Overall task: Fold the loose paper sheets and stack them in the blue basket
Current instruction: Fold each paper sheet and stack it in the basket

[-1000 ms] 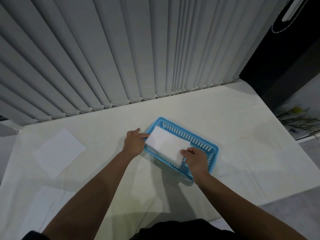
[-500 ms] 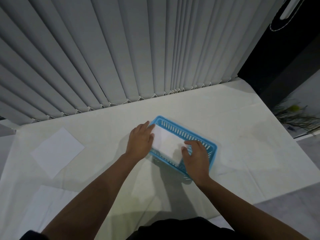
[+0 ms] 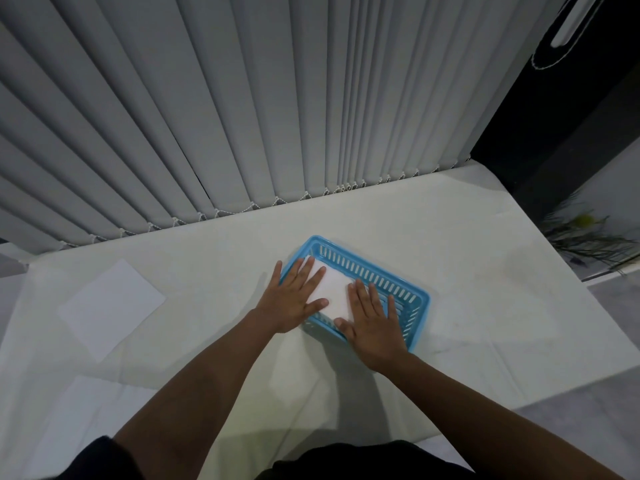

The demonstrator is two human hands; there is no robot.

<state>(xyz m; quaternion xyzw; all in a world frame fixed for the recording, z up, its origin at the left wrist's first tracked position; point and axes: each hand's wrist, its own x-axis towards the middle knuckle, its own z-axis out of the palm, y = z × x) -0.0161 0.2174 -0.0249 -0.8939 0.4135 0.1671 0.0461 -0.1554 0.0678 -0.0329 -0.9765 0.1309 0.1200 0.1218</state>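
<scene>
A blue slotted basket [image 3: 372, 270] sits at the middle of the white table. Folded white paper [image 3: 334, 292] lies inside it. My left hand [image 3: 292, 299] rests flat with spread fingers on the paper's left part and the basket's left rim. My right hand [image 3: 372, 322] lies flat on the paper's right part and the basket's near rim. Neither hand grips anything. One loose white sheet [image 3: 110, 306] lies flat at the left of the table. A second loose sheet [image 3: 79, 424] lies nearer me at the lower left.
Grey vertical blinds [image 3: 242, 116] hang along the table's far edge. The table's right edge [image 3: 568, 282] drops off to a dark cabinet and a plant [image 3: 588, 233]. White cloth [image 3: 485, 271] covers the table right of the basket.
Both hands let go of the folded paper's edges and came down flat on it as it dropped into the basket. The view shifted slightly.
</scene>
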